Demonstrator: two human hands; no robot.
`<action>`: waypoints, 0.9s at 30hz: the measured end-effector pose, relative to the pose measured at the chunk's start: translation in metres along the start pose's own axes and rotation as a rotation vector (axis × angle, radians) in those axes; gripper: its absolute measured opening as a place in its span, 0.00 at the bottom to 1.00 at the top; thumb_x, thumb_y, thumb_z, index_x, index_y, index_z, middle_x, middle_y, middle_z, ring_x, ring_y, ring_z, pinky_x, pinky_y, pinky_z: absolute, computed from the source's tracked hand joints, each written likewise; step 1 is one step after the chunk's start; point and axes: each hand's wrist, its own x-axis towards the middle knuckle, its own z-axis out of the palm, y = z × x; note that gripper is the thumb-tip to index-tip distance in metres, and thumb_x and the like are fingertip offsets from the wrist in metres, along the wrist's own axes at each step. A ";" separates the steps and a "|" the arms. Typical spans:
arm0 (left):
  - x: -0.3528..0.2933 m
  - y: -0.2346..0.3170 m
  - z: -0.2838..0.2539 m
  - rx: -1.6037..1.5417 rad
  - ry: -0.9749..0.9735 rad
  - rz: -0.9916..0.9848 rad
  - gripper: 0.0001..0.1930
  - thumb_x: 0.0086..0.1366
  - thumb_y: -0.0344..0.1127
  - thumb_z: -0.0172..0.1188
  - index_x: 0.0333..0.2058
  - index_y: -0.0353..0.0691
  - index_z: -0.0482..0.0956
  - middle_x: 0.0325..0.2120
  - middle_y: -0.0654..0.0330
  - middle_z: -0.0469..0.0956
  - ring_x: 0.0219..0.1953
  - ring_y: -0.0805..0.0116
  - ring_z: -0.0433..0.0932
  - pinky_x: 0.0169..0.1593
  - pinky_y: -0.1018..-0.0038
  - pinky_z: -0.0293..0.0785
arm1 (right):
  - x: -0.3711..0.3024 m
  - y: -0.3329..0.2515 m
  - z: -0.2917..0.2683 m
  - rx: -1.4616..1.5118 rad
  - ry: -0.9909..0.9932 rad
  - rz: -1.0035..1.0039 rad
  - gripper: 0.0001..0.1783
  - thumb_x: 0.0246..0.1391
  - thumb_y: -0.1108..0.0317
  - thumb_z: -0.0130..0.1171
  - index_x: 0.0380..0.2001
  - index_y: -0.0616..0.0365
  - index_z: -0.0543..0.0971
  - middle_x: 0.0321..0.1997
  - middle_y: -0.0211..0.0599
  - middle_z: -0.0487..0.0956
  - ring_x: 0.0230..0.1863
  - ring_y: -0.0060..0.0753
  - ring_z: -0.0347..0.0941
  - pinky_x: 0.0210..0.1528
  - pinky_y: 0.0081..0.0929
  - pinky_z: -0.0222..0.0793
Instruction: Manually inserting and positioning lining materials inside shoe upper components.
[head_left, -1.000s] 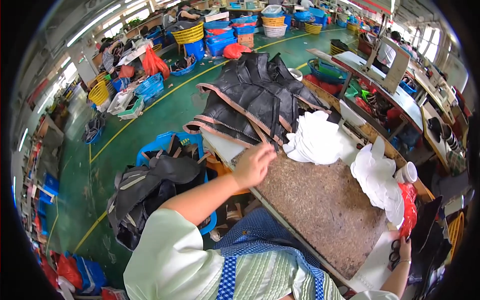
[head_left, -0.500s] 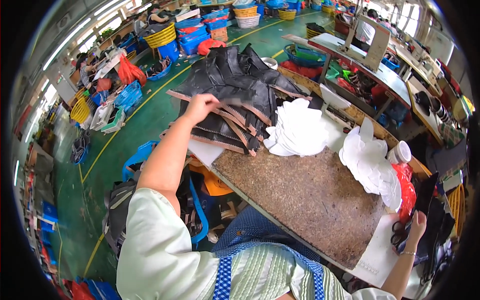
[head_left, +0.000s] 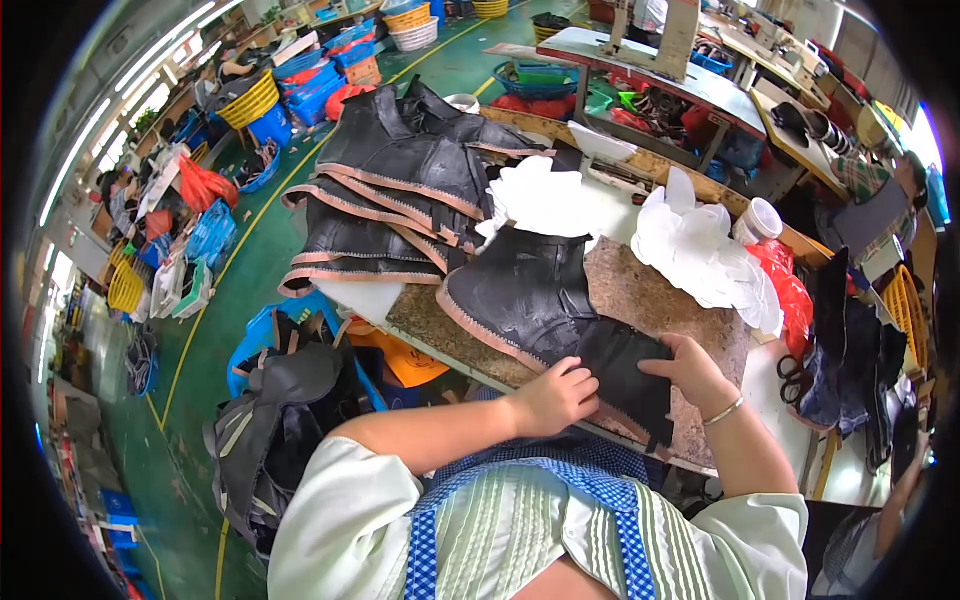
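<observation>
A black boot upper (head_left: 530, 290) with a pinkish toothed edge lies across the brown board (head_left: 640, 275) in front of me. At its near edge my left hand (head_left: 556, 397) is closed on the upper, fingers curled. My right hand (head_left: 697, 375) grips the piece's right-hand part, thumb on top and the other fingers partly hidden. More black uppers (head_left: 400, 160) are heaped at the table's far left. Beyond the held piece sits a pile of white linings (head_left: 540, 195), partly covered. A second fanned pile of white pieces (head_left: 700, 250) is to its right.
Black scissors (head_left: 789, 380) lie near the right edge, beside dark hanging pieces (head_left: 850, 350). A white cup (head_left: 760, 220) and a red plastic bag (head_left: 785, 285) stand behind. Below the table's left side is a blue basket (head_left: 255, 335) of dark pieces. Another worktable (head_left: 650, 75) stands beyond.
My left hand has come from the far heap to the near middle, and a black upper now lies across the board. My right hand has moved left from beside the scissors onto it.
</observation>
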 end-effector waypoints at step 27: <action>0.106 -0.301 -0.021 -0.077 -0.795 -0.675 0.26 0.36 0.49 0.78 0.31 0.41 0.79 0.41 0.58 0.78 0.44 0.58 0.76 0.48 0.66 0.72 | 0.136 -0.070 0.083 -1.001 0.280 -0.715 0.34 0.42 0.47 0.66 0.51 0.54 0.73 0.46 0.36 0.75 0.52 0.39 0.68 0.54 0.40 0.60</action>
